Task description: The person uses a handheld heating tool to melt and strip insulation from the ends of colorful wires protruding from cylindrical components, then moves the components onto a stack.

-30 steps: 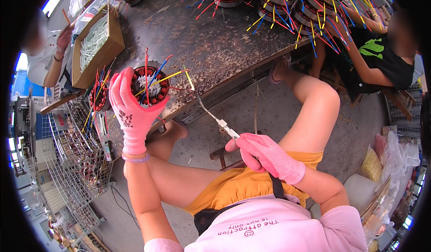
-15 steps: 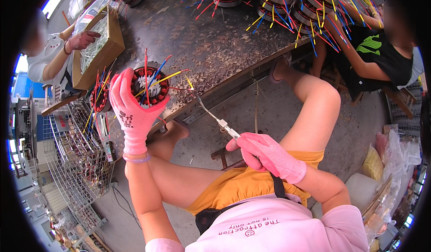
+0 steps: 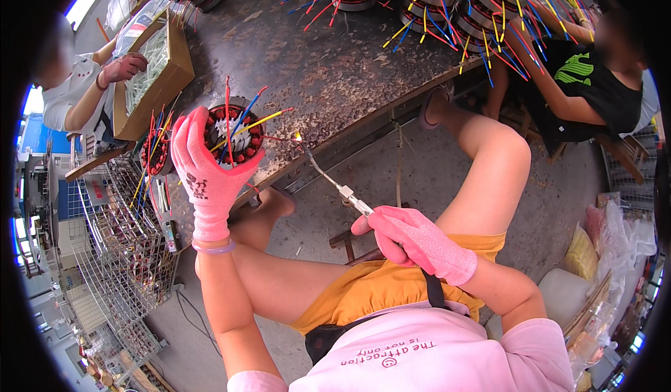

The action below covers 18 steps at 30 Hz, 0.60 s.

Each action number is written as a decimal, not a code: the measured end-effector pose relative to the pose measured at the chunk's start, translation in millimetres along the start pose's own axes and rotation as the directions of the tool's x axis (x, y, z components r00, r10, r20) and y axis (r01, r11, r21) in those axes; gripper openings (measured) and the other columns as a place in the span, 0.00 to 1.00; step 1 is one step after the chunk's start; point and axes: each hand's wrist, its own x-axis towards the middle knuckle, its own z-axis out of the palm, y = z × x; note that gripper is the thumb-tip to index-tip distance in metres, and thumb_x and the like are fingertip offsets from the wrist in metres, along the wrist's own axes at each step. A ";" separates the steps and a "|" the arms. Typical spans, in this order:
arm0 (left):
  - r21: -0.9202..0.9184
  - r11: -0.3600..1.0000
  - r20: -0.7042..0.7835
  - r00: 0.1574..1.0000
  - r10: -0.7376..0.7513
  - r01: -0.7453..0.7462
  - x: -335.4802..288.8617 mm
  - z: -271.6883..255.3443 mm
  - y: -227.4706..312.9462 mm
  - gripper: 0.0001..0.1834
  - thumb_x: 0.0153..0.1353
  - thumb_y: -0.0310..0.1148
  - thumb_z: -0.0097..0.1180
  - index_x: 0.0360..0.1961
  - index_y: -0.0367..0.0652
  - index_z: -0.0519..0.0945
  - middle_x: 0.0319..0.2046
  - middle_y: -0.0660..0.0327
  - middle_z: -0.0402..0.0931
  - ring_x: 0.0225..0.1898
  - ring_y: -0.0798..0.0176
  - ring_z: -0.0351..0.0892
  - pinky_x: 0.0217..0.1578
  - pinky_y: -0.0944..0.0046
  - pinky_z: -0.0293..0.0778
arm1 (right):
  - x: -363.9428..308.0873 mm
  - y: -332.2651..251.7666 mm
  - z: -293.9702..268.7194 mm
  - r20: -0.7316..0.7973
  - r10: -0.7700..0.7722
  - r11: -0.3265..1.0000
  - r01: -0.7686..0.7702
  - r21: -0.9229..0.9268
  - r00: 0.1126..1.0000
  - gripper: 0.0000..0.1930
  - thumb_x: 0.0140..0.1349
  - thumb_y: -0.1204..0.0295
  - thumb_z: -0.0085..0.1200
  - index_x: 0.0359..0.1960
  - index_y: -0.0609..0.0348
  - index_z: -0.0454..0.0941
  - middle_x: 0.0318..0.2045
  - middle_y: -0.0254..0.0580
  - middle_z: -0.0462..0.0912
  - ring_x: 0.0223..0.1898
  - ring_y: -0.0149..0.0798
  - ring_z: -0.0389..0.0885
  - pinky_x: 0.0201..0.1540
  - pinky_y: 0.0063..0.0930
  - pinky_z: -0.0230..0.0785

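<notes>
My left hand, in a pink glove, is closed round the near left side of a motor stator. The stator stands on the table edge with its open face toward me, and red, blue and yellow wires stick out of it. One red wire points right, its end beside a small flame. That flame burns at the tip of a slim gas torch with a bent metal tube. Over my lap, my gloved right hand grips the torch's handle. Another stator sits just left of my left hand.
Stacks of wired stators stand on the far side of the dark, worn table. At left, a co-worker's gloved hand is over a cardboard box of white pieces. Another person sits at right. A wire rack stands below left.
The flame at the torch tip looks shorter and brighter. At left the co-worker's hand has drawn back and down a little. My hands have barely moved.
</notes>
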 end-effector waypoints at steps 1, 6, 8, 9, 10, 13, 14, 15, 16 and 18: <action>-0.001 1.000 0.001 1.000 -0.001 0.001 0.1 0.2 -0.2 0.54 0.31 0.40 0.81 0.63 0.41 0.67 0.56 0.53 0.69 0.60 0.44 0.67 0.60 0.45 0.65 | 0.1 0.1 0.1 -0.001 -0.005 1.000 0.005 0.002 1.000 0.22 0.75 0.56 0.41 0.48 0.66 0.77 0.11 0.26 0.62 0.13 0.21 0.55 0.17 0.20 0.46; -0.010 1.000 0.006 1.000 -0.004 0.004 0.8 -0.9 0.3 0.54 0.31 0.40 0.81 0.63 0.41 0.68 0.56 0.53 0.69 0.60 0.44 0.68 0.60 0.45 0.65 | 0.4 2.6 -0.1 -0.005 -0.018 0.999 0.018 0.040 1.000 0.22 0.75 0.57 0.41 0.48 0.65 0.77 0.11 0.25 0.61 0.13 0.21 0.53 0.17 0.20 0.45; -0.026 0.999 0.025 0.999 -0.025 0.026 1.8 -1.7 1.3 0.54 0.31 0.39 0.81 0.63 0.40 0.68 0.55 0.52 0.70 0.59 0.44 0.69 0.59 0.45 0.66 | -1.5 0.6 0.2 -0.020 0.005 0.997 -0.004 0.071 1.000 0.21 0.75 0.57 0.41 0.48 0.65 0.76 0.11 0.25 0.60 0.13 0.21 0.53 0.18 0.20 0.45; -0.038 0.998 0.044 0.998 -0.046 0.048 2.6 -3.0 1.5 0.54 0.31 0.38 0.81 0.63 0.40 0.67 0.55 0.52 0.70 0.58 0.44 0.69 0.58 0.46 0.67 | -2.2 -0.8 0.5 -0.025 0.016 0.996 -0.014 0.087 1.000 0.21 0.75 0.57 0.41 0.48 0.65 0.76 0.11 0.25 0.60 0.13 0.21 0.52 0.18 0.20 0.44; -0.049 0.996 0.063 0.996 -0.068 0.071 3.3 -4.4 1.7 0.53 0.31 0.38 0.80 0.63 0.39 0.67 0.54 0.52 0.70 0.57 0.44 0.70 0.58 0.47 0.68 | -2.7 -1.7 -0.1 -0.040 0.023 0.997 -0.020 0.073 0.999 0.21 0.75 0.58 0.40 0.48 0.66 0.76 0.11 0.24 0.59 0.13 0.21 0.53 0.18 0.20 0.44; -0.186 0.950 0.221 0.953 -0.209 0.251 3.9 -10.3 3.7 0.53 0.31 0.36 0.80 0.63 0.39 0.67 0.54 0.50 0.70 0.54 0.44 0.73 0.55 0.49 0.72 | -4.4 -4.8 -4.5 -0.070 0.017 1.000 -0.015 0.026 0.997 0.20 0.75 0.59 0.40 0.47 0.66 0.76 0.11 0.24 0.59 0.14 0.20 0.53 0.19 0.19 0.45; -0.202 0.935 0.302 0.927 -0.223 0.291 4.1 -13.6 -0.4 0.53 0.31 0.35 0.79 0.63 0.38 0.67 0.54 0.49 0.71 0.53 0.45 0.75 0.53 0.51 0.73 | -5.0 -4.7 -5.4 -0.069 -0.002 1.000 0.002 0.011 0.998 0.20 0.75 0.59 0.40 0.47 0.67 0.76 0.12 0.24 0.59 0.14 0.20 0.53 0.19 0.19 0.45; -0.216 0.924 0.364 0.904 -0.224 0.315 2.9 -14.9 -4.0 0.53 0.31 0.35 0.79 0.63 0.38 0.68 0.54 0.49 0.71 0.53 0.45 0.75 0.54 0.51 0.73 | -5.7 -4.5 -6.2 -0.069 -0.018 1.000 0.018 -0.006 0.997 0.20 0.75 0.59 0.40 0.47 0.67 0.76 0.12 0.24 0.59 0.14 0.20 0.54 0.19 0.19 0.45; -0.228 0.912 0.423 0.878 -0.223 0.341 1.8 -16.0 -7.5 0.52 0.31 0.36 0.79 0.62 0.37 0.68 0.53 0.49 0.72 0.53 0.45 0.75 0.54 0.51 0.73 | -5.4 -3.6 -6.7 -0.081 -0.022 1.000 0.021 -0.015 0.996 0.20 0.75 0.60 0.40 0.47 0.67 0.76 0.12 0.24 0.59 0.14 0.20 0.54 0.19 0.19 0.45; -0.222 0.901 0.518 0.828 -0.214 0.372 1.4 -18.6 -8.1 0.51 0.31 0.37 0.78 0.61 0.35 0.69 0.53 0.49 0.73 0.54 0.45 0.75 0.55 0.52 0.73 | -3.9 1.1 -8.3 -0.104 -0.026 0.999 0.023 -0.037 0.994 0.19 0.75 0.60 0.41 0.46 0.67 0.75 0.12 0.24 0.60 0.15 0.20 0.54 0.20 0.20 0.46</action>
